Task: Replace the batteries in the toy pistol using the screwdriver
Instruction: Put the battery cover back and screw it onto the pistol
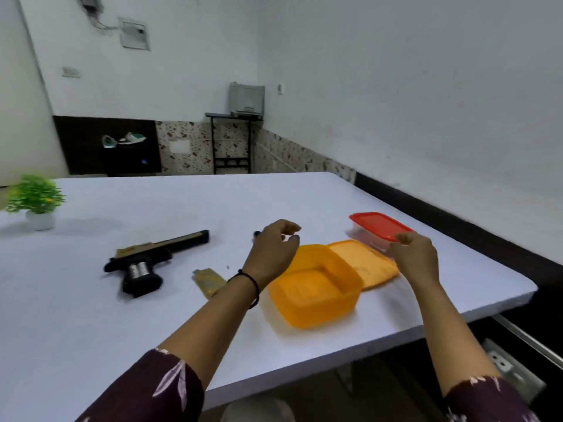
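Black-and-tan plastic toy pistol (143,260) flat on white table (91,315), left of hands; tan grip cover (210,281) off, silver batteries (138,269) exposed, closing apparently not yet done. Left hand (271,251) loosely curled, empty; right hand (416,257) curled, hold unclear.

The light around me is soft and even, cool and a little dim, with only a mild sheen on my table (91,315). Faint shadows sit under the orange box (313,296) and toy pistol (137,263). My left hand (271,254) and right hand (416,257) look smeared (motion blur), the plant (35,194) is fuzzy, and the wide lens bows the edges.
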